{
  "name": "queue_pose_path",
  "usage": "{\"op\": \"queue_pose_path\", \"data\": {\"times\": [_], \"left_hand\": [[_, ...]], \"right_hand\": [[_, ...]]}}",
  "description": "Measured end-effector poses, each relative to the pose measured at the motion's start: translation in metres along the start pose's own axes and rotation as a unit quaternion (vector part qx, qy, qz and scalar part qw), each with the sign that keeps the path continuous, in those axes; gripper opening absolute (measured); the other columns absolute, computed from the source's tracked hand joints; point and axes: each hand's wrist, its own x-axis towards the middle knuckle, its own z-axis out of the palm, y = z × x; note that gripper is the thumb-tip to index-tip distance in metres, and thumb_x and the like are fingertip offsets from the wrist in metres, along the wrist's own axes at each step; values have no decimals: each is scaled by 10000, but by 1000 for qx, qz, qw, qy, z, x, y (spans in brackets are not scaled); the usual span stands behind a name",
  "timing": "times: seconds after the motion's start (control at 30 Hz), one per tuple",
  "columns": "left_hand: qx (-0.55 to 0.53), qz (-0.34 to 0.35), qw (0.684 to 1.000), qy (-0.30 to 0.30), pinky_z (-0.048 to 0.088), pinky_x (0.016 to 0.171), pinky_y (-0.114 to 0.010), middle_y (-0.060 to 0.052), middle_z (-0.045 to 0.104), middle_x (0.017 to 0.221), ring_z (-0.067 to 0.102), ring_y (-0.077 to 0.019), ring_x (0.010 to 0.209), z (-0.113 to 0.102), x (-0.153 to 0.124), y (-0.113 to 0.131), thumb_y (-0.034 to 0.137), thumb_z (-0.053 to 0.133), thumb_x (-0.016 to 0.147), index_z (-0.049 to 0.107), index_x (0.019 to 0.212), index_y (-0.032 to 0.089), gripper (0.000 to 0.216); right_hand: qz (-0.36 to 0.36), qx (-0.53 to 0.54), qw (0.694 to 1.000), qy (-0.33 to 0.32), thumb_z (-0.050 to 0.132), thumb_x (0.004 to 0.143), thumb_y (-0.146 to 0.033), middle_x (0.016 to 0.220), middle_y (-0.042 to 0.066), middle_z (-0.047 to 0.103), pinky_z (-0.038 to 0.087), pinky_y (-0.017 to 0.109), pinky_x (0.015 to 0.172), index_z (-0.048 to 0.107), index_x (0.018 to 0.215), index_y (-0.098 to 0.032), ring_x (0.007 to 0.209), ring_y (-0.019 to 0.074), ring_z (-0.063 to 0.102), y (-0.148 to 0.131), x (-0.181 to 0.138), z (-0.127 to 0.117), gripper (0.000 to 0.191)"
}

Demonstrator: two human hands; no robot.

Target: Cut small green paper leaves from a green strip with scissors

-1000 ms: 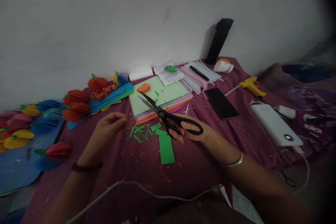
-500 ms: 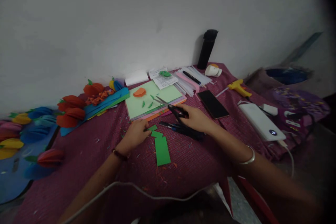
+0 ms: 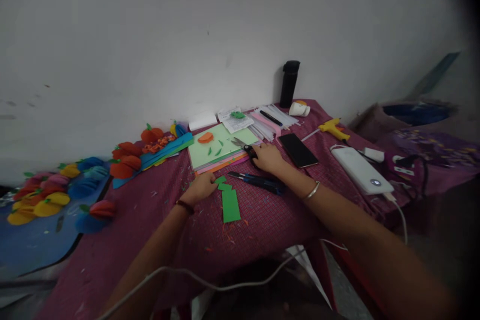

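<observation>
My left hand is at the table's middle, its closed fingertips on the edge of a small green paper piece. Just below lie another green scrap and a larger green paper rectangle. My right hand is closed around the black handles of the scissors. Their blades point left over the stack of coloured paper, slightly apart. On its pale green top sheet are several small cut green leaves and an orange paper shape. A dark box cutter lies below my right hand.
Folded paper fruits and blue paper strips are at left. A phone, yellow glue gun, white power bank and black bottle stand or lie at right. A white cable crosses in front of me.
My right hand has lowered the scissors onto the edge of the paper stack. My left hand stays by the green paper piece. The camera view has shifted slightly.
</observation>
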Motion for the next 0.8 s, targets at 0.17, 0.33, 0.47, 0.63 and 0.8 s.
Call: {"op": "queue_pose_path", "data": {"times": [0.17,0.33,0.47,0.63,0.8], "left_hand": [[-6,36,995,97,512,766,-400,-63,608,1071,604,-214,907,-16,-15,22,314,568,869,589,1067,144,261],[-22,107,975,192,415,767,-361,-23,534,723,523,-203,790,-28,-45,44,102,521,768,529,630,194,166],[-91,141,963,212,385,759,-350,-29,554,725,510,-222,798,-23,-62,46,104,521,722,493,595,225,179],[-236,107,940,223,411,697,-298,-2,553,702,531,-186,722,-17,-70,36,166,575,726,496,627,226,140],[-401,34,899,176,426,619,-243,21,593,715,549,-140,661,-15,-66,24,215,634,721,575,811,202,109]], "right_hand": [[-85,89,992,-11,577,878,-245,1095,98,614,475,408,857,605,1080,-139,967,215,589,-32,-11,-11,229],[-205,211,954,-57,703,717,-173,1026,56,661,460,318,801,608,1112,-173,913,198,593,-84,-30,1,407],[-214,286,932,-58,616,725,-76,860,26,672,432,295,767,665,885,-183,830,181,582,-105,-37,19,198],[-126,395,908,-65,575,753,-139,673,-4,599,408,244,588,622,725,-167,630,141,532,-110,-37,39,62],[-45,485,865,-122,601,758,-245,626,-27,575,400,219,517,571,765,-165,537,105,518,-111,-39,55,86]]}}
